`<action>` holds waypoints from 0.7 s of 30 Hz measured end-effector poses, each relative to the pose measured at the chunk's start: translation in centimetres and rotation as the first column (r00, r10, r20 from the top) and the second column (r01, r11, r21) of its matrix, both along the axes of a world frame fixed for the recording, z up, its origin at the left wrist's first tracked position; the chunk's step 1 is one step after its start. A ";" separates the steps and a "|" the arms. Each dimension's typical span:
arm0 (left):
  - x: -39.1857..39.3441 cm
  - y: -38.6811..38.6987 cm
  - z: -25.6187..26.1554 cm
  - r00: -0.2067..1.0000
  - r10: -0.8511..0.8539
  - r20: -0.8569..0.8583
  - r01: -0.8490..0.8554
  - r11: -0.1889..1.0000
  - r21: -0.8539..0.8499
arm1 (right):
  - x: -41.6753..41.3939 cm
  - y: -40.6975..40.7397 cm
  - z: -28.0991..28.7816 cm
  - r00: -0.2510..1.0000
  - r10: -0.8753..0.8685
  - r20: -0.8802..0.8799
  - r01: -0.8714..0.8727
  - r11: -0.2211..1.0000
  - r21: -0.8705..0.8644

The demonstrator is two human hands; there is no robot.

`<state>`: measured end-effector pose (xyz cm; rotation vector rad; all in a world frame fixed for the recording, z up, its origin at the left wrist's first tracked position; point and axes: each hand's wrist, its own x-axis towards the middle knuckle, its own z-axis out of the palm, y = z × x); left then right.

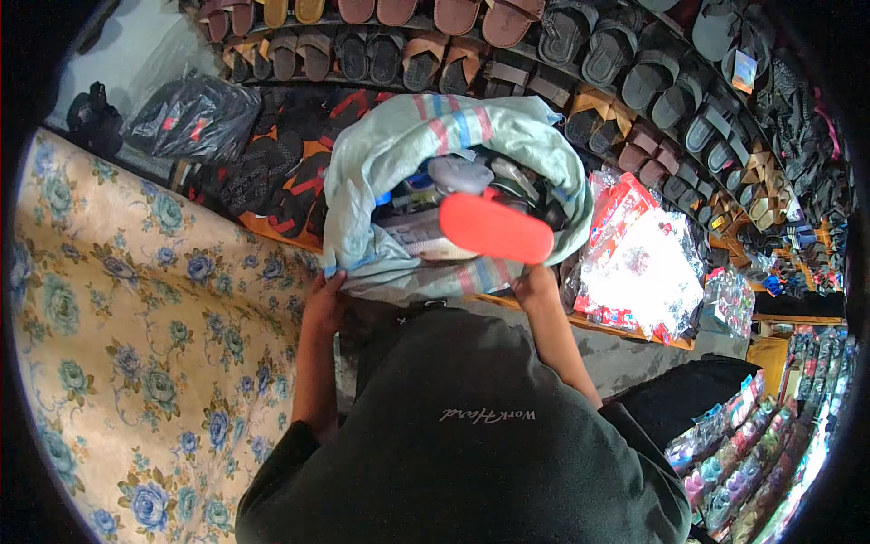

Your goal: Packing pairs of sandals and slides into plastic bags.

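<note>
A pale woven plastic sack (380, 143) with red and blue stripes stands open-mouthed before me, its rim rolled outward. Footwear fills it, including a grey shoe (460, 175). A red shoe sole or slipper (496, 228) lies on top, across the near right part of the mouth. My left hand (326, 299) grips the sack's near left edge. At the near right edge, below the red piece, my right hand (535, 285) holds the rolled rim; its fingertips are partly hidden by the sack.
Shelves of sandals (421, 58) curve behind the sack. Dark sandals in a plastic bag (197, 115) lie at the back left. Flower-patterned cloth (170, 326) covers the left side. Shiny plastic packages (639, 258) sit right of the sack, and wrapped footwear (734, 462) stands in rows farther right.
</note>
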<state>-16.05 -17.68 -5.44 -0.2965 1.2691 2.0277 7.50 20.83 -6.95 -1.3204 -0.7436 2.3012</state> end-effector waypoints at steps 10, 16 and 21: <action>2.1 6.0 5.7 0.896 0.039 -0.442 -0.156 0.960 -0.232 | 6.8 -5.2 4.5 0.929 -0.175 0.326 0.110 0.972 0.208; 0.0 8.3 2.7 0.711 0.013 -0.703 -0.283 0.920 -0.270 | 8.3 -4.7 1.4 0.821 -0.186 0.539 -0.369 0.547 0.751; 0.1 9.0 3.4 0.691 -0.036 -0.722 -0.287 0.903 -0.320 | 8.0 -3.5 2.1 0.839 -0.042 0.542 -0.476 0.426 0.769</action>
